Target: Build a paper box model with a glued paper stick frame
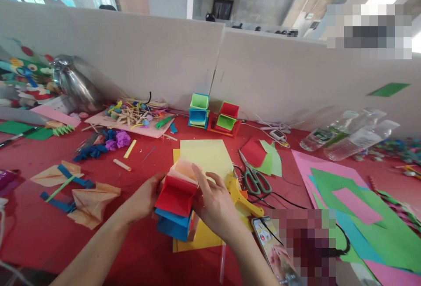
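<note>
A folded paper model [176,194] in red, blue and peach is held upright between my two hands above the red table. My left hand [144,198] grips its left side, with the fingertips partly hidden behind it. My right hand [215,200] closes on the right side, its forefinger raised along the peach paper at the top. Beneath the model lie a pale yellow sheet [210,152] and a deeper yellow sheet [210,238]. A yellow glue gun [241,196] lies just right of my right hand, partly covered by it.
Green-handled scissors [255,176] and a phone [274,251] lie on the right. Behind stand two small folded paper models [198,117], [226,117]. Plastic bottles [358,137], coloured sheets [368,202], a metal jug [77,82] and peach paper pieces [95,202] surround the work.
</note>
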A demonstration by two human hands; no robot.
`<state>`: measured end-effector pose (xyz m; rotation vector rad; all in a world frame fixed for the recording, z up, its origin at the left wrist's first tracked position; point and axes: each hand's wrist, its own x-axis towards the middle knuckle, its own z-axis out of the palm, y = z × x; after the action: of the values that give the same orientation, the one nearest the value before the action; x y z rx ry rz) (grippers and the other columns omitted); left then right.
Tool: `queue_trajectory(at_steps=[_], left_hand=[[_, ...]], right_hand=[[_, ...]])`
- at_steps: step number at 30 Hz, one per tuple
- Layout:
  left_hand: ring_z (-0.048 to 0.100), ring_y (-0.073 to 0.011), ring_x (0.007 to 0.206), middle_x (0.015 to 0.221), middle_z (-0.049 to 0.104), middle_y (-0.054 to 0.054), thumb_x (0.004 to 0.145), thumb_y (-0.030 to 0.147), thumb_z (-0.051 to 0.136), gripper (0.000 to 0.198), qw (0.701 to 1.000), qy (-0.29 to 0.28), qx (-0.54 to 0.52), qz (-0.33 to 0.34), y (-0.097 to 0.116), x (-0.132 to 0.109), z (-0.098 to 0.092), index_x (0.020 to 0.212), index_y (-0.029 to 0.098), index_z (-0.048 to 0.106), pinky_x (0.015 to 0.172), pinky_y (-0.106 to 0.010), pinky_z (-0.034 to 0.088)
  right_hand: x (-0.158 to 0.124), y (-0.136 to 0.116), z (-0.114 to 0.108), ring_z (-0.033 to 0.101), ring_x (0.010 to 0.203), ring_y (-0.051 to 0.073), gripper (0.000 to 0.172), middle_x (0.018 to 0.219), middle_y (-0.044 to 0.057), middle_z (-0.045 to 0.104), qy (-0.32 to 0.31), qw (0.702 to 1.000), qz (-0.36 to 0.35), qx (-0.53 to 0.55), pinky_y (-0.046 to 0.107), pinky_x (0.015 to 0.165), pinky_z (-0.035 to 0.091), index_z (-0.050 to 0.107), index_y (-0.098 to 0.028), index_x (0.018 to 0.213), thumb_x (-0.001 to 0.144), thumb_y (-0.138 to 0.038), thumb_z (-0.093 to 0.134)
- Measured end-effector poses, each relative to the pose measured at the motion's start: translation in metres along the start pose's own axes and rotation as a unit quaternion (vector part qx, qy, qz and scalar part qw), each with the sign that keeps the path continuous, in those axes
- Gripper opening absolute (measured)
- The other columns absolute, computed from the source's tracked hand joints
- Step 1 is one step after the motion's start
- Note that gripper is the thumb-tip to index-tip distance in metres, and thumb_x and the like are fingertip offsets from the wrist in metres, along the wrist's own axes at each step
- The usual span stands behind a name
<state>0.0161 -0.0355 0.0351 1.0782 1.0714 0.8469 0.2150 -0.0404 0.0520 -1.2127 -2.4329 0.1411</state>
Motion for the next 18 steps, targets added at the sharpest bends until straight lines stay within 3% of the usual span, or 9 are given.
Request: queue_trajectory(at_steps=[3,7,10,14,18], left_hand=[[0.060,-0.0189,0.051,0.058,0.066,-0.001,0.053,0.018,0.073,0.049,0.999,-0.043,0.023,0.004,0.002,0.001,0.000,0.100,0.014,0.063,0.046,-0.024,0.044],[0.063,-0.0225,0.068,0.071,0.069,-0.004,0.054,0.017,0.073,0.047,0.997,-0.043,0.033,0.049,0.006,-0.001,0.000,0.100,0.014,0.062,0.056,-0.026,0.047],[0.063,-0.0219,0.075,0.079,0.070,-0.005,0.056,0.017,0.072,0.045,0.997,-0.046,0.037,0.046,0.004,-0.003,-0.002,0.100,0.015,0.060,0.059,-0.025,0.047],[0.062,-0.0197,0.073,0.080,0.068,-0.005,0.060,0.020,0.069,0.041,0.999,0.005,0.034,0.025,-0.006,-0.004,-0.010,0.099,0.014,0.058,0.056,-0.023,0.045],[0.061,-0.0189,0.071,0.077,0.067,-0.003,0.061,0.018,0.067,0.033,0.994,0.063,0.069,0.061,-0.014,-0.007,-0.014,0.094,0.015,0.060,0.062,-0.025,0.045]], right_hand=[[0.000,0.000,0.001,0.058,0.080,0.021,0.081,0.074,0.001,0.066,0.001,1.000,0.000,0.006,0.042,0.094,0.038,0.004,-0.011,0.142,0.073,-0.008,0.045],[-0.001,-0.002,0.000,0.057,0.083,0.020,0.081,0.080,0.001,0.067,0.004,0.999,0.026,0.035,0.043,0.095,0.036,0.007,-0.017,0.142,0.073,-0.008,0.048],[-0.005,-0.002,-0.003,0.056,0.089,0.021,0.079,0.087,0.002,0.066,0.009,0.996,0.059,0.063,0.043,0.090,0.040,0.013,-0.021,0.141,0.073,-0.012,0.054],[-0.018,-0.001,-0.001,0.054,0.098,0.022,0.073,0.106,0.006,0.061,0.044,0.986,0.116,0.112,0.041,0.084,0.044,0.022,-0.025,0.138,0.075,-0.019,0.059],[-0.033,-0.002,0.011,0.055,0.091,0.019,0.064,0.104,0.004,0.061,0.082,0.969,0.166,0.162,0.035,0.078,0.048,0.025,-0.026,0.135,0.079,-0.019,0.056]])
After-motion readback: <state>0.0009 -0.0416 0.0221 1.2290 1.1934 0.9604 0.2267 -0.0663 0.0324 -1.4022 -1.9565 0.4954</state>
